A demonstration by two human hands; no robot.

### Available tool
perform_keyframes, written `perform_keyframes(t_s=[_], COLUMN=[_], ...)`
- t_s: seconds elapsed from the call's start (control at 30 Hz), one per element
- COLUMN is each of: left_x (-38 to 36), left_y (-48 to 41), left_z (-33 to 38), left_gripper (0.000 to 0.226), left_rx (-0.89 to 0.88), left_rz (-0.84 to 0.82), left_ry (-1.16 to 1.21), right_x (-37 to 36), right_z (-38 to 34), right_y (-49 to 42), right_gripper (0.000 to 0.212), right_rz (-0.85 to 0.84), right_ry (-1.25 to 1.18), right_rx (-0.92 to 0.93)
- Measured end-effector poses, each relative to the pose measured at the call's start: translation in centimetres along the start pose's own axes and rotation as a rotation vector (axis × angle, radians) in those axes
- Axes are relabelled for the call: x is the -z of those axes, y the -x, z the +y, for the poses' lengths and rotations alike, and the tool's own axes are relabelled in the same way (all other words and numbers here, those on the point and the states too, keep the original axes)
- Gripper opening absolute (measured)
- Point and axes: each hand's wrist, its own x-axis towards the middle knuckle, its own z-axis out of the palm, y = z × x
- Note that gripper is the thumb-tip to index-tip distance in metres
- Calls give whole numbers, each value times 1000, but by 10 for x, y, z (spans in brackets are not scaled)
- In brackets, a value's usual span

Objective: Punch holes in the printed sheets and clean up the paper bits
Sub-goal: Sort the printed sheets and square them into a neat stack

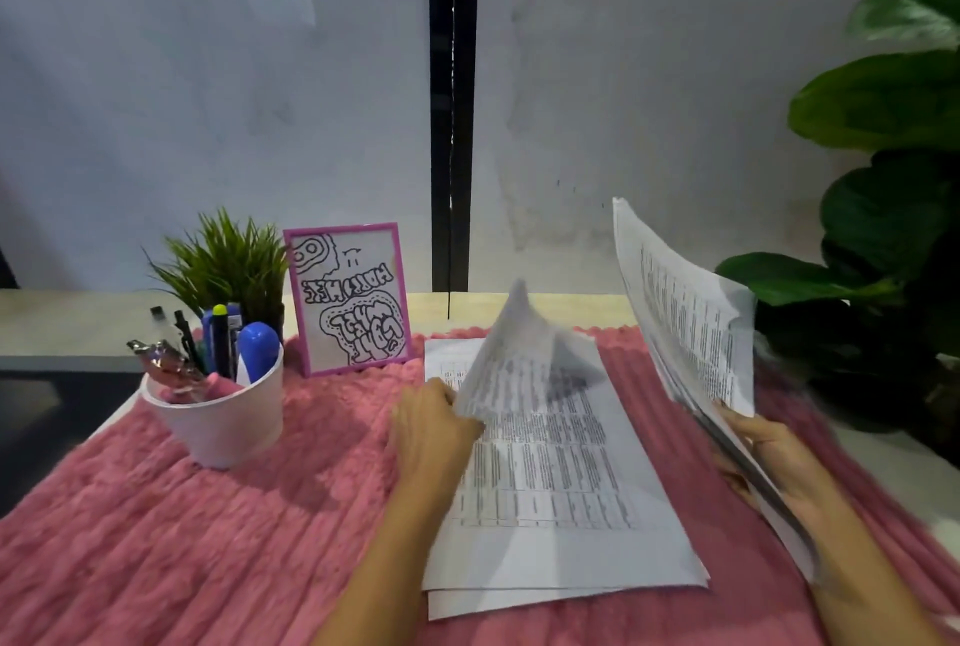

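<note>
Our left hand [434, 430] pinches one blurred sheet [511, 354] off the flat stack [561, 515], right hand [769, 458] at three o'clock clamps the upright bundle [685, 313]; we should square edges first.

A stack of printed sheets [561, 489] lies flat on the pink rug [208, 541], one blurred sheet [514, 349] curling up above it; right of the stack, another bundle [685, 313] stands tilted.

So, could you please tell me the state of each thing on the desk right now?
Flat stack: lying on the pink cloth.
Loose sheet: lifted, blurred, in left hand.
Raised stack: tilted up, in right hand.
Cup: upright, full of pens.
Frame: propped upright.
</note>
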Motion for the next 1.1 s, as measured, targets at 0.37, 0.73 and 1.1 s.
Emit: perform_keyframes(t_s=[0.37, 0.73, 1.1], left_x=[14, 27, 64], left_y=[1, 25, 69], left_z=[21, 53, 117], left_gripper=[73, 63, 6], left_rx=[65, -250, -865], left_rz=[-223, -433, 103], left_ry=[465, 707, 447], right_x=[-13, -31, -96], right_z=[13, 1, -62], right_y=[-6, 6, 67], right_gripper=[27, 39, 23], right_rz=[-52, -49, -70], right_ry=[369, 379, 398], right_rx=[112, 347, 784])
